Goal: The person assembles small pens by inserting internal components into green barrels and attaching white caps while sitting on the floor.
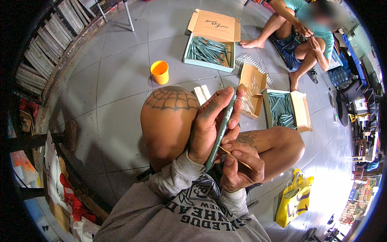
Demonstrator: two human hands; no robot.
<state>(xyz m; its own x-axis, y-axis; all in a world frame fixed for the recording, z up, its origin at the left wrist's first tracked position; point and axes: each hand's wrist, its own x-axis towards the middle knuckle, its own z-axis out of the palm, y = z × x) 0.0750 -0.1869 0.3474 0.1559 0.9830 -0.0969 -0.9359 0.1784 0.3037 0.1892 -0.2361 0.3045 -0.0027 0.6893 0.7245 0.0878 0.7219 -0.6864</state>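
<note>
Green paper sleeve [221,131], long and thin, stands almost upright in the left hand [209,129], its long axis running from low near the chest up and slightly right toward the boxes. The left fingers [225,99] are curled around its upper half, pinching it against the thumb. Just below and to the right, the right hand [240,167] pinches a thin wooden stick [236,156] between thumb and forefinger, one end touching the sleeve's lower part, the stick slanting down to the right. Both hands hover above the raised knees. On the floor [121,80] ahead lie an open box [209,50] full of green sleeves, a second box [284,111] likewise filled, a smaller carton [252,90] with clear wrappers, and an orange cup [160,71] whose contents I cannot tell.
</note>
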